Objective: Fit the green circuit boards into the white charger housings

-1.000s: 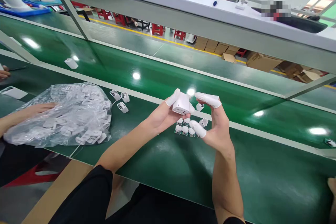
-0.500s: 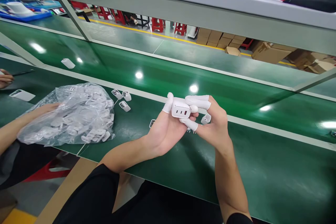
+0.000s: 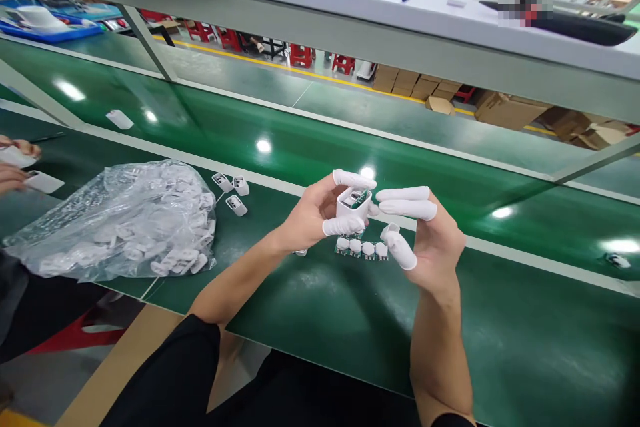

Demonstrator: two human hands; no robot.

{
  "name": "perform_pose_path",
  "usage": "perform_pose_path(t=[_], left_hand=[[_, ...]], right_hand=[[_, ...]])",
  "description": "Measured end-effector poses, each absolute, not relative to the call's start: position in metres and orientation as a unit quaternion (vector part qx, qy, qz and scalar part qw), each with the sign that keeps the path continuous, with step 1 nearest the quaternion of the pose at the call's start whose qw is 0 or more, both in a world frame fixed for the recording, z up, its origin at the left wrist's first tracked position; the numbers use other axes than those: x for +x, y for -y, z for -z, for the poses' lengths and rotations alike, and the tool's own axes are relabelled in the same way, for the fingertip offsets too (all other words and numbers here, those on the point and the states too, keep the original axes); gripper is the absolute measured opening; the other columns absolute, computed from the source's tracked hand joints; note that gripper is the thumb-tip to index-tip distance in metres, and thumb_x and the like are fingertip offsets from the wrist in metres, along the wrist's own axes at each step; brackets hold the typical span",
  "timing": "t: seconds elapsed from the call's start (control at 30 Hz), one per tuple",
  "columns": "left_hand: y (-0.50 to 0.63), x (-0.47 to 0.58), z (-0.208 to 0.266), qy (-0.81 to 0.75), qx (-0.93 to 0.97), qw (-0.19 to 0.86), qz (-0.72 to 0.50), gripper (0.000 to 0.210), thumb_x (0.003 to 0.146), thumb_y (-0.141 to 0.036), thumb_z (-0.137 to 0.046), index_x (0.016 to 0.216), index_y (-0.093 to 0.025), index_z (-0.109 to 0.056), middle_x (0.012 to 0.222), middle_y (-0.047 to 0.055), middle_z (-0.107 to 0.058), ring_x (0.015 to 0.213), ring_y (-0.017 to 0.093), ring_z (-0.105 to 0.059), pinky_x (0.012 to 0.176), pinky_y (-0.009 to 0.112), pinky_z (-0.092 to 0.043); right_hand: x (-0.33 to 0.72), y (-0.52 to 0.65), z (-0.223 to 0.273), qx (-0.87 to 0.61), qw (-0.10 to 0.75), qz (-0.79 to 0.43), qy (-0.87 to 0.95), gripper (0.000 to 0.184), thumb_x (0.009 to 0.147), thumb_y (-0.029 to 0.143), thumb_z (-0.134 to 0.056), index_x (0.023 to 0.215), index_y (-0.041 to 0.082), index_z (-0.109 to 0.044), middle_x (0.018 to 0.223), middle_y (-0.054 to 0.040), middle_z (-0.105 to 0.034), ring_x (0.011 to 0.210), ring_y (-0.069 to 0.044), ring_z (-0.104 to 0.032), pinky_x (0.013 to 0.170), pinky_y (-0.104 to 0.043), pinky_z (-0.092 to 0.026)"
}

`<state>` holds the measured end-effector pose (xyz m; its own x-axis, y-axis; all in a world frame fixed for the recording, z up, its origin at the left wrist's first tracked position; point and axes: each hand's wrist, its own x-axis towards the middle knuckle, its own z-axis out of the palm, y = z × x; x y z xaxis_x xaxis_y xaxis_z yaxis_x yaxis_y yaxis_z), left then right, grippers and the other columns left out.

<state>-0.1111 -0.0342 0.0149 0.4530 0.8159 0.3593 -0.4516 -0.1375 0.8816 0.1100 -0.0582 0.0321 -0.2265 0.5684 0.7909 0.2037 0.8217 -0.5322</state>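
Note:
My left hand (image 3: 311, 219), with white finger covers, grips a white charger housing (image 3: 353, 207) between thumb and fingers. The housing's open end faces up, and part of a green circuit board shows inside it. Just to its right is my right hand (image 3: 440, 233), also in white finger covers, its fingers and thumb apart and nothing held. A row of small green circuit boards (image 3: 362, 251) with white tops lies on the bench below the housing. Another white housing (image 3: 391, 228) stands behind my right thumb, partly hidden.
Left of me, a clear plastic bag (image 3: 150, 227) full of white parts lies on the green bench (image 3: 310, 320). Three white housings (image 3: 236, 205) lie beside the bag. Another person's hands (image 3: 15, 163) hold a white part at the far left. A shelf (image 3: 300, 20) crosses above.
The charger housing has been turned from its port face to its open end and moved slightly right. My right hand has let go and drawn back to the right. The circuit boards are more visible.

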Motion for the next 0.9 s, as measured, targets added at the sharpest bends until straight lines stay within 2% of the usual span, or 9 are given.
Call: perform_pose_path(t=[0.1, 0.27, 0.33, 0.4, 0.43, 0.53, 0.7, 0.8, 0.9], left_hand=[[0.027, -0.127, -0.019, -0.165, 0.626, 0.643, -0.410, 0.054, 0.095, -0.032, -0.090, 0.140, -0.027, -0.061, 0.111, 0.006, -0.079, 0.092, 0.019, -0.079, 0.084, 0.033, -0.065], [0.033, -0.138, -0.030, -0.173, 0.671, 0.635, -0.342, 0.042, 0.099, -0.026, -0.084, 0.128, -0.026, -0.053, 0.101, 0.001, -0.073, 0.074, 0.012, -0.070, 0.070, 0.025, -0.056], [0.033, -0.139, -0.032, -0.179, 0.701, 0.606, -0.331, 0.041, 0.097, -0.025, -0.085, 0.120, -0.025, -0.051, 0.102, 0.000, -0.067, 0.075, 0.010, -0.065, 0.066, 0.023, -0.052], [0.032, -0.142, -0.032, -0.186, 0.733, 0.573, -0.316, 0.044, 0.092, -0.025, -0.087, 0.112, -0.025, -0.048, 0.106, 0.000, -0.061, 0.076, 0.009, -0.059, 0.065, 0.022, -0.048], [0.031, -0.143, -0.032, -0.191, 0.745, 0.559, -0.309, 0.045, 0.090, -0.025, -0.088, 0.109, -0.025, -0.046, 0.106, 0.000, -0.059, 0.076, 0.008, -0.057, 0.064, 0.022, -0.047], [0.026, -0.148, -0.031, -0.230, 0.764, 0.533, -0.281, 0.046, 0.086, -0.027, -0.088, 0.106, -0.025, -0.046, 0.098, -0.003, -0.056, 0.071, 0.008, -0.052, 0.061, 0.022, -0.043], [0.023, -0.146, -0.030, -0.290, 0.748, 0.525, -0.284, 0.042, 0.083, -0.030, -0.088, 0.106, -0.025, -0.052, 0.086, -0.003, -0.063, 0.067, 0.012, -0.055, 0.059, 0.025, -0.038], [0.027, -0.137, -0.029, -0.333, 0.788, 0.403, -0.326, 0.035, 0.084, -0.025, -0.080, 0.114, -0.024, -0.060, 0.084, -0.003, -0.065, 0.067, 0.015, -0.055, 0.063, 0.028, -0.037], [0.031, -0.128, -0.026, -0.359, 0.833, 0.266, -0.326, 0.026, 0.087, -0.022, -0.071, 0.112, -0.023, -0.065, 0.082, 0.000, -0.064, 0.066, 0.018, -0.052, 0.066, 0.031, -0.032]], right_hand=[[0.112, 0.063, -0.035, -0.261, 0.562, -0.124, 0.775, 0.044, 0.095, 0.012, -0.079, 0.135, 0.032, -0.076, 0.123, -0.0080, -0.079, 0.113, -0.030, -0.076, 0.089, -0.049, -0.065], [0.107, 0.069, -0.037, -0.273, 0.463, -0.061, 0.841, 0.044, 0.102, 0.009, -0.073, 0.141, 0.030, -0.069, 0.130, -0.0104, -0.075, 0.108, -0.027, -0.072, 0.088, -0.045, -0.060], [0.103, 0.072, -0.038, -0.291, 0.413, -0.026, 0.863, 0.031, 0.105, 0.010, -0.069, 0.131, 0.027, -0.069, 0.121, -0.0101, -0.073, 0.102, -0.026, -0.068, 0.085, -0.043, -0.056], [0.100, 0.075, -0.039, -0.309, 0.365, 0.001, 0.878, 0.014, 0.108, 0.012, -0.065, 0.114, 0.025, -0.066, 0.101, -0.0065, -0.068, 0.089, -0.024, -0.061, 0.080, -0.040, -0.051], [0.098, 0.077, -0.039, -0.317, 0.343, 0.005, 0.884, 0.011, 0.109, 0.014, -0.062, 0.106, 0.024, -0.062, 0.093, -0.0043, -0.064, 0.083, -0.023, -0.056, 0.077, -0.039, -0.048], [0.093, 0.079, -0.039, -0.331, 0.286, -0.023, 0.899, 0.020, 0.110, 0.013, -0.056, 0.096, 0.026, -0.048, 0.088, -0.0012, -0.060, 0.077, -0.021, -0.049, 0.077, -0.038, -0.044], [0.087, 0.075, -0.032, -0.373, 0.238, -0.015, 0.897, 0.027, 0.097, 0.003, -0.049, 0.094, 0.027, -0.037, 0.085, -0.0023, -0.059, 0.073, -0.022, -0.044, 0.069, -0.036, -0.037], [0.089, 0.070, -0.029, -0.389, 0.262, -0.010, 0.883, 0.025, 0.099, 0.005, -0.048, 0.095, 0.027, -0.037, 0.084, -0.0025, -0.058, 0.072, -0.022, -0.044, 0.066, -0.036, -0.034], [0.096, 0.067, -0.028, -0.395, 0.292, -0.038, 0.871, 0.023, 0.103, 0.009, -0.049, 0.096, 0.027, -0.039, 0.084, -0.0012, -0.056, 0.071, -0.021, -0.045, 0.065, -0.035, -0.036]])
